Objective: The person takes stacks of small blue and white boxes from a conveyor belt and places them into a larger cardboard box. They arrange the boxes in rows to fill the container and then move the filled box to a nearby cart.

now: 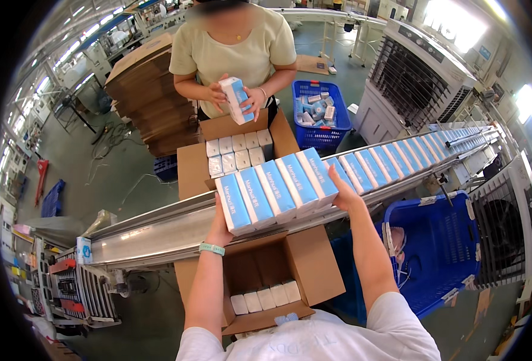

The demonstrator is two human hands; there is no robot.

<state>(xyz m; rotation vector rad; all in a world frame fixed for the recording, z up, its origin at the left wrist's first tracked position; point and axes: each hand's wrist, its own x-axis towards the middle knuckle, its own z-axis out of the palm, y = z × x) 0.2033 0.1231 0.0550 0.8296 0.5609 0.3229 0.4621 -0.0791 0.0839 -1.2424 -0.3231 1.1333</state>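
Observation:
Between my two hands is a row of several blue-and-white tissue packs [272, 191], squeezed side by side over the conveyor [157, 234]. My left hand [219, 225] presses the left end of the row, and a pale green band circles that wrist. At the other end my right hand [343, 191] grips the last pack. Right below, an open cardboard box [317, 265] holds one line of white-topped packs [266, 298] along its near side. Whether the held packs touch the belt is hard to tell.
More packs [392, 161] line the conveyor to the right. Across it, a co-worker [233, 54] holds a pack above a part-filled box [193, 168]. Blue baskets [431, 253] stand right of me and beyond the belt; an air cooler [413, 72] is at far right. Stacked cardboard [151, 102] stands behind.

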